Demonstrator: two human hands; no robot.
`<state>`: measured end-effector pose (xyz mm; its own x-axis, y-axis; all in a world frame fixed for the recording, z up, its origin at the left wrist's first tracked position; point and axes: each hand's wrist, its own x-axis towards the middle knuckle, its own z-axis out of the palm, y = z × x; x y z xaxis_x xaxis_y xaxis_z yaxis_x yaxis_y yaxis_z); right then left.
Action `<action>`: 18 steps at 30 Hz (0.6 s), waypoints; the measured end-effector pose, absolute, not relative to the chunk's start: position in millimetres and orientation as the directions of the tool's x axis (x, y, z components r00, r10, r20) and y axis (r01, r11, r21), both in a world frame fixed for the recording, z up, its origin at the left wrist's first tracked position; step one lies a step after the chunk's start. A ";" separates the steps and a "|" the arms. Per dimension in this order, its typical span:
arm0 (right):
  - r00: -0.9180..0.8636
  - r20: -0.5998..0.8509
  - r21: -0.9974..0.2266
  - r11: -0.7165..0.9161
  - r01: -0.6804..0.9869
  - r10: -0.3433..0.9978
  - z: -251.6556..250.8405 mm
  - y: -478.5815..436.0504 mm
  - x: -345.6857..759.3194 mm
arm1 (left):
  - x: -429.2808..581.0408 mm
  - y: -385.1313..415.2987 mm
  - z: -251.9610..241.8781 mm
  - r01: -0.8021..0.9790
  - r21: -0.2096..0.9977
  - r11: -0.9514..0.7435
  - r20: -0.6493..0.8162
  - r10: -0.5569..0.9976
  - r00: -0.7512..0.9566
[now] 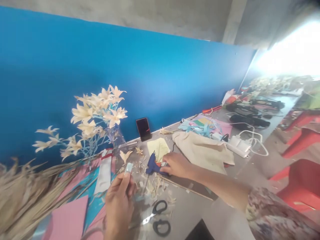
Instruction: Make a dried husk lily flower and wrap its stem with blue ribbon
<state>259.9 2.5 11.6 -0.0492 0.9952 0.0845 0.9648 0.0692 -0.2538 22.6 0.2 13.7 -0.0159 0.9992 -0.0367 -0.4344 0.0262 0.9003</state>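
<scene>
Between the thumb and fingers of my left hand [120, 196] is a small pale blue piece [129, 167], held upright. My right hand [176, 165] reaches in from the right, its fingers closed at the end of a dark blue glue gun [152, 164]. That glue gun lies beside a yellow paper [159, 149]. A cream flower [125, 156] sits just beyond my left fingertips. Pale scraps [156, 185] are scattered between my hands. Nearer to me lie black-handled scissors [160, 218] with their blades pointing left.
Cream flowers [87, 128] stand at the left by the blue wall. A phone [143, 129] leans on the wall. Dried husks [22, 200] and pink sheets [67, 218] lie left. Beige cloth [202, 150], a white power strip [238, 146] and red chairs [300, 183] are right.
</scene>
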 end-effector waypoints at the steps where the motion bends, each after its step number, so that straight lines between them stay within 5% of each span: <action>1: 0.012 0.102 -0.233 0.013 0.972 0.995 14.8 0.5 275.8 | 21.3 0.3 14.5 -0.438 0.899 0.028 -0.042 0.999 -0.024; 8: 0.352 0.086 -0.187 -0.332 0.924 0.932 4.3 -7.2 367.7 | 21.8 -3.9 15.6 -0.441 0.897 0.038 -0.041 0.999 0.002; 18: 0.526 0.163 -0.524 -0.379 0.763 0.835 26.5 17.2 425.2 | 23.2 -0.5 11.7 -0.407 0.911 0.061 -0.071 0.997 -0.010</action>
<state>425.2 17.2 26.5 0.5263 0.8346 0.1627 0.7626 -0.3786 -0.5245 23.2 -0.5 11.7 -0.0100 0.9974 -0.0713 -0.4073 0.0611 0.9112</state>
